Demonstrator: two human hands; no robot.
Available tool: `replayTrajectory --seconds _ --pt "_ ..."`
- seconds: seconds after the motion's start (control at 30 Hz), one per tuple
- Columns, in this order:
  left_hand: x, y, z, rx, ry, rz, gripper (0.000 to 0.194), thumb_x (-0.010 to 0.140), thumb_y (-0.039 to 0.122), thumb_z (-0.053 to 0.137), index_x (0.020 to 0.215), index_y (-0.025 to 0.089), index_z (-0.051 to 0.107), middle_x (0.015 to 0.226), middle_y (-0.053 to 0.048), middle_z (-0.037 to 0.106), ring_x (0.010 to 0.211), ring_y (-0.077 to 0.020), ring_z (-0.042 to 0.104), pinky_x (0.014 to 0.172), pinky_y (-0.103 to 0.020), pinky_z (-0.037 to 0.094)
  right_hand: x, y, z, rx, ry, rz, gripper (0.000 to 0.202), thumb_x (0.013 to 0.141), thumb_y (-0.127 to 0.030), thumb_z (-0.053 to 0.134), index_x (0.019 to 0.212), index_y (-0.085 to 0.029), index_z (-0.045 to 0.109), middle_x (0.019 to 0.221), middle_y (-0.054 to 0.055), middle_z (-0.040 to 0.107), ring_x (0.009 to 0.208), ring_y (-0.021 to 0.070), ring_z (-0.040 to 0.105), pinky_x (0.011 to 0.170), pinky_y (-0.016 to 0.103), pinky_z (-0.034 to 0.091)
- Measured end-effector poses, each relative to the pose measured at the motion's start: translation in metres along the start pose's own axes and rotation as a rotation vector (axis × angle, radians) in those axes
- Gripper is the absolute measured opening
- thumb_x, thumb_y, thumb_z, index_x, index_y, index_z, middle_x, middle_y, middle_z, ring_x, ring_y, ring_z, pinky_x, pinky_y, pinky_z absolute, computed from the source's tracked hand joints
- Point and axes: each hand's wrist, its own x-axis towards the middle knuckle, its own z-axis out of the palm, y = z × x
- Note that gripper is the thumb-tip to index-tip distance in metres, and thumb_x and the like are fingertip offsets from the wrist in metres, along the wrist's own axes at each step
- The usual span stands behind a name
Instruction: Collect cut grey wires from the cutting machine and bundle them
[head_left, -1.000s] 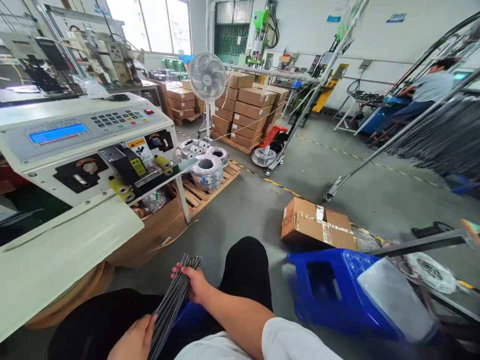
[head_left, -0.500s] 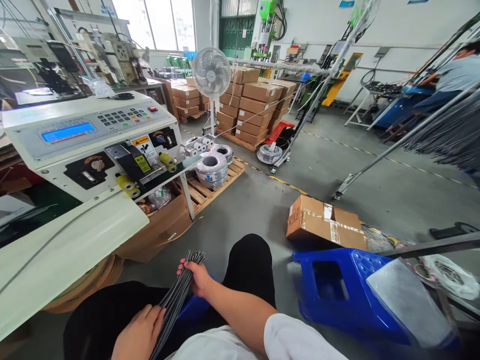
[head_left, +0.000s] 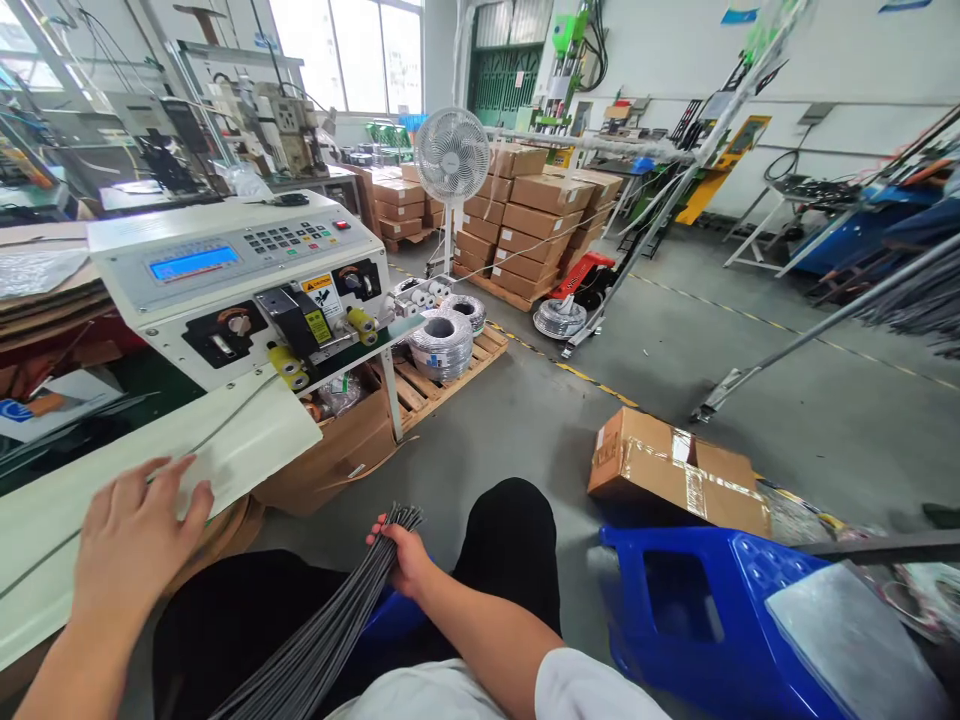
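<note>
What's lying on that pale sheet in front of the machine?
A thin grey wire runs along the pale sheet. The left hand hides its middle stretch and the surface there.

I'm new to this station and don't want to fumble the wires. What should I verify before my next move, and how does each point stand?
1. Right hand closed around the bundle of thin grey wires: ok.
2. Left hand away from the bundle: ok.
3. Single long grey wire lying on the smooth cream-coloured tray: ok.
4. Left hand closed on that single wire: not ok; it is spread open over the tray.
5. Wire free of the yellow cylindrical rollers: cannot tell; its far end is too small.
6. Blue rectangular display on the white boxy machine lit: ok.
</note>
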Motion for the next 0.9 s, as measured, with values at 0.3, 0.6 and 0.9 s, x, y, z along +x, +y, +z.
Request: replayTrajectory --seconds 0.3,0.6,0.9 --pt "0.027 -0.032 0.032 0.214 -0.12 -0.109 0.066 0.091 0.049 0.044 0.145 0.012 0.037 0.133 -0.018 0.051 0.123 -0.033 0.046 0.105 -0.046 0.04 0.004 -0.005 -0.007 -0.027 -0.009 -0.001 0.027 0.062 -0.024 0.081 0.085 -0.02 0.067 0.076 -0.002 0.071 0.076 0.0174 0.07 0.072 0.029 0.054" --pt "0.027 -0.057 0.013 0.152 -0.123 -0.036 0.038 0.095 0.045 0.041 0.12 0.024 0.061 0.111 -0.01 0.061 0.107 -0.0267 0.055 0.094 -0.04 0.045 0.004 -0.007 0.001 -0.076 0.018 0.042 0.031 0.064 -0.024 0.085 0.092 -0.021 0.07 0.074 -0.004 0.07 0.071 0.0139 0.069 0.073 0.027 0.057" --pt "-0.022 -0.034 -0.026 0.144 -0.267 -0.256 0.03 0.094 0.035 0.044 0.118 0.026 0.059 0.089 -0.001 0.071 0.082 -0.0196 0.066 0.063 -0.028 0.045 0.006 -0.01 0.003 -0.137 -0.021 0.064 0.031 0.064 -0.027 0.085 0.09 -0.023 0.07 0.082 -0.003 0.074 0.074 0.0141 0.07 0.073 0.027 0.058"
